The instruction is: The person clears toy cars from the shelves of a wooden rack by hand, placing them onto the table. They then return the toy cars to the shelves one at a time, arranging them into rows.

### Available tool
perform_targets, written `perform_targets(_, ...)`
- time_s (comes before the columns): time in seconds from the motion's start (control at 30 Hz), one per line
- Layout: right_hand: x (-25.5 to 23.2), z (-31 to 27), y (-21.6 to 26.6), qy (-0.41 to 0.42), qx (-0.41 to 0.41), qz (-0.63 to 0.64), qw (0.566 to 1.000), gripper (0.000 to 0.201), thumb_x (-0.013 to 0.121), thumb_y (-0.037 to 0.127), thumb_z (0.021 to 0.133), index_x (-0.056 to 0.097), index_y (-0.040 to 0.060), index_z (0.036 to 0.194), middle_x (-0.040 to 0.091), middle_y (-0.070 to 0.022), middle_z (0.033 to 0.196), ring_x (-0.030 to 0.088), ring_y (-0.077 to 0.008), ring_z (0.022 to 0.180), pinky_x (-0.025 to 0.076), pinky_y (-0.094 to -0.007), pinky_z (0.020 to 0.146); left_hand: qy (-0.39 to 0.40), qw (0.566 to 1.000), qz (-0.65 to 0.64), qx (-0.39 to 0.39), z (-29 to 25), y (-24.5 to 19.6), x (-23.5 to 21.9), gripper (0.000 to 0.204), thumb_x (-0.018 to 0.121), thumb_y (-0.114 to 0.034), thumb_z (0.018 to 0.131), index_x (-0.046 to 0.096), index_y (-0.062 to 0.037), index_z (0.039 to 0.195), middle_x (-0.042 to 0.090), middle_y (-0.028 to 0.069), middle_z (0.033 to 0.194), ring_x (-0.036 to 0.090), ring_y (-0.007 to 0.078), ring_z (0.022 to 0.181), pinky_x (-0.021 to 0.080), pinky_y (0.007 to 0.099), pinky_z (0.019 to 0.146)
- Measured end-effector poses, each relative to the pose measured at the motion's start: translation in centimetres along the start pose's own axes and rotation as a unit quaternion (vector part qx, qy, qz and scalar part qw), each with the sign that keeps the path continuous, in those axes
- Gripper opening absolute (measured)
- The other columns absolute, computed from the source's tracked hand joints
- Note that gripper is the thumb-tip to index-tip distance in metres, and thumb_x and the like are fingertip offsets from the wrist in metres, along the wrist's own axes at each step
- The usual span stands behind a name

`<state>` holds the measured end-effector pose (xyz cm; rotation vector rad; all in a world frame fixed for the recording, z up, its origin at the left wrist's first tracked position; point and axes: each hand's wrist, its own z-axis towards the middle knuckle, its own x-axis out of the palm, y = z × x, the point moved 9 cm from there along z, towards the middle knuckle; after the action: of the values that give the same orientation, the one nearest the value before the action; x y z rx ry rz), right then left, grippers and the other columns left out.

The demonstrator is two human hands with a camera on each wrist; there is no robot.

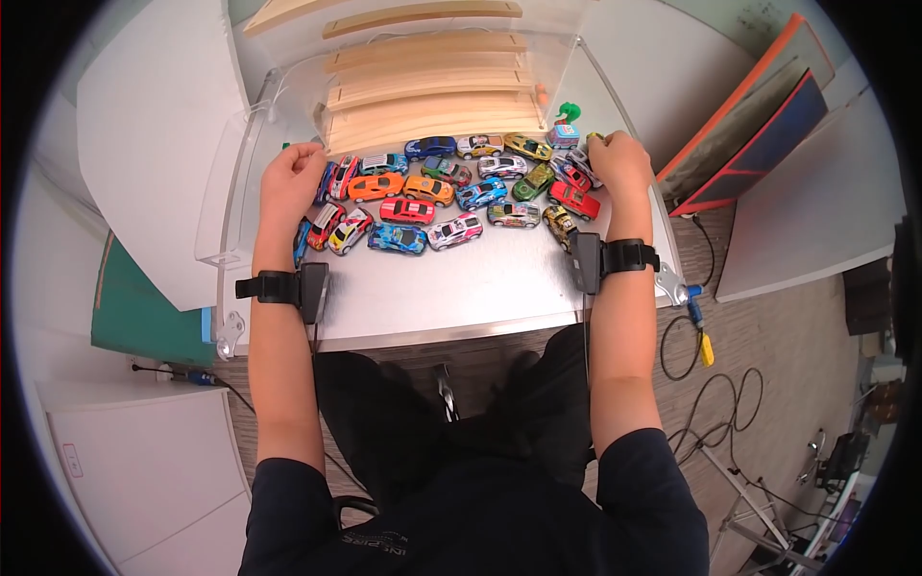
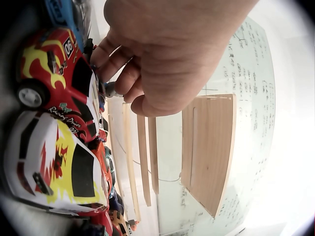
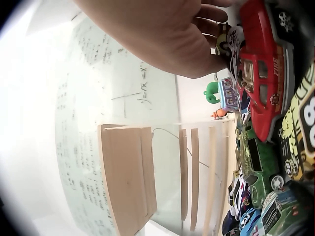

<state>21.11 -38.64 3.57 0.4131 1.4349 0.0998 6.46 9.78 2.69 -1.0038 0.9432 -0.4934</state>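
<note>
Many small toy cars lie in loose rows on the silver tabletop (image 1: 461,278). My left hand (image 1: 293,180) is at the left end of the rows, fingers bent downward, beside a red-and-blue car (image 1: 343,179). A bit of green (image 1: 285,145) shows by its fingertips; I cannot tell whether they hold it. In the left wrist view a red car with yellow flames (image 2: 49,73) and a white-and-yellow car (image 2: 54,162) lie below this hand. At the right end my right hand (image 1: 622,163) pinches a yellow-and-black toy car (image 3: 223,40), mostly covered by the fingers. A red fire car (image 3: 261,69) lies close by.
Behind the cars stands a rack of wooden slats (image 1: 427,96) with clear side panels. A green toy (image 1: 569,113) and a small blue-and-pink bus (image 1: 564,136) stand at the back right. Boards (image 1: 744,125) lean on the right; cables (image 1: 715,403) lie on the floor.
</note>
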Motion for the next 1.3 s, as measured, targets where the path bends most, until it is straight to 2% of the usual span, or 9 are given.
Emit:
perform_targets(0.2, -1.0, -0.4, 0.2, -0.053, -0.004, -0.018, 0.998, 0.039, 0.061, 0.036, 0.088, 0.073, 0.0057, 0.110, 0.068, -0.0201, 0.117, 0.064, -0.0373, 0.112, 0.055, -0.0475, 0.088, 0.013, 1.000, 0.018, -0.002, -0.2, -0.4, 0.2, 0.026, 0.067, -0.016, 0.094, 0.069, 0.0025, 0.112, 0.067, -0.0004, 0.086, 0.057, 0.0050, 0.076, 0.047, 0.0213, 0.069)
perform_targets(0.27, -0.8, -0.3, 0.2, -0.024, -0.002, -0.028, 0.999, 0.040, 0.063, 0.038, 0.085, 0.074, 0.0060, 0.107, 0.070, -0.0183, 0.113, 0.066, -0.0355, 0.108, 0.055, -0.0461, 0.087, -0.001, 1.000, -0.002, 0.003, -0.1, -0.2, 0.0, 0.026, 0.070, -0.020, 0.090, 0.072, 0.0001, 0.107, 0.066, -0.0001, 0.079, 0.058, 0.0069, 0.073, 0.048, 0.0241, 0.067)
perform_targets(0.47, -0.8, -0.8, 0.6, 0.005, -0.010, 0.012, 1.000, 0.041, 0.064, 0.041, 0.078, 0.077, 0.0071, 0.097, 0.075, -0.0152, 0.098, 0.070, -0.0335, 0.098, 0.056, -0.0429, 0.084, -0.003, 1.000, -0.002, -0.001, -0.2, -0.2, 0.0, 0.026, 0.070, -0.019, 0.090, 0.072, 0.0005, 0.107, 0.067, 0.0004, 0.079, 0.058, 0.0070, 0.072, 0.049, 0.0244, 0.068)
perform_targets(0.7, -0.5, -0.6, 0.7, 0.014, -0.018, 0.031, 0.999, 0.043, 0.062, 0.043, 0.077, 0.077, 0.0068, 0.095, 0.075, -0.0155, 0.097, 0.070, -0.0342, 0.097, 0.055, -0.0429, 0.083, -0.004, 1.000, 0.010, 0.002, -0.1, -0.3, -0.1, 0.027, 0.070, -0.020, 0.089, 0.072, 0.0001, 0.108, 0.068, 0.0014, 0.080, 0.060, 0.0073, 0.073, 0.049, 0.0245, 0.068)
perform_targets(1.03, -0.2, -0.1, 1.1, -0.046, -0.056, 0.017, 0.997, 0.049, 0.062, 0.043, 0.079, 0.074, 0.0064, 0.109, 0.070, -0.0197, 0.112, 0.067, -0.0359, 0.107, 0.054, -0.0456, 0.090, -0.019, 1.000, 0.001, 0.003, -0.3, -0.5, -0.7, 0.027, 0.070, -0.019, 0.089, 0.072, 0.0007, 0.107, 0.066, 0.0000, 0.079, 0.059, 0.0069, 0.072, 0.048, 0.0239, 0.065)
perform_targets(1.1, -0.2, -0.3, 1.7, -0.058, -0.071, 0.024, 0.996, 0.049, 0.062, 0.043, 0.080, 0.074, 0.0065, 0.110, 0.070, -0.0205, 0.113, 0.066, -0.0366, 0.107, 0.053, -0.0463, 0.091, -0.005, 0.999, -0.048, 0.013, -0.5, -1.2, -0.8, 0.027, 0.067, -0.018, 0.094, 0.069, 0.0001, 0.114, 0.067, 0.0008, 0.085, 0.061, 0.0068, 0.077, 0.049, 0.0229, 0.069)
perform_targets(1.13, -0.3, -0.4, 1.8, -0.064, -0.067, 0.025, 0.995, 0.050, 0.061, 0.043, 0.080, 0.073, 0.0064, 0.112, 0.070, -0.0211, 0.113, 0.066, -0.0370, 0.107, 0.053, -0.0468, 0.091, 0.007, 0.997, -0.074, -0.035, -0.6, -0.9, -0.7, 0.028, 0.066, -0.018, 0.095, 0.067, 0.0009, 0.116, 0.068, 0.0026, 0.088, 0.063, 0.0094, 0.080, 0.052, 0.0243, 0.073)
perform_targets(1.23, -0.6, -0.4, 2.0, -0.070, -0.072, 0.034, 0.994, 0.051, 0.061, 0.042, 0.080, 0.072, 0.0064, 0.114, 0.069, -0.0217, 0.112, 0.066, -0.0378, 0.107, 0.053, -0.0478, 0.090, 0.020, 1.000, -0.009, 0.000, -0.6, -1.5, -1.1, 0.028, 0.066, -0.019, 0.096, 0.067, 0.0014, 0.115, 0.068, 0.0029, 0.090, 0.064, 0.0102, 0.080, 0.052, 0.0253, 0.075)
perform_targets(1.3, -0.7, -0.5, 2.0, -0.073, -0.066, 0.032, 0.995, 0.051, 0.061, 0.042, 0.080, 0.071, 0.0066, 0.116, 0.069, -0.0216, 0.112, 0.066, -0.0380, 0.107, 0.053, -0.0482, 0.090, 0.032, 0.999, -0.037, -0.009, -1.1, -3.6, -1.7, 0.029, 0.066, -0.019, 0.095, 0.067, 0.0011, 0.116, 0.068, 0.0030, 0.090, 0.064, 0.0099, 0.081, 0.052, 0.0252, 0.075)
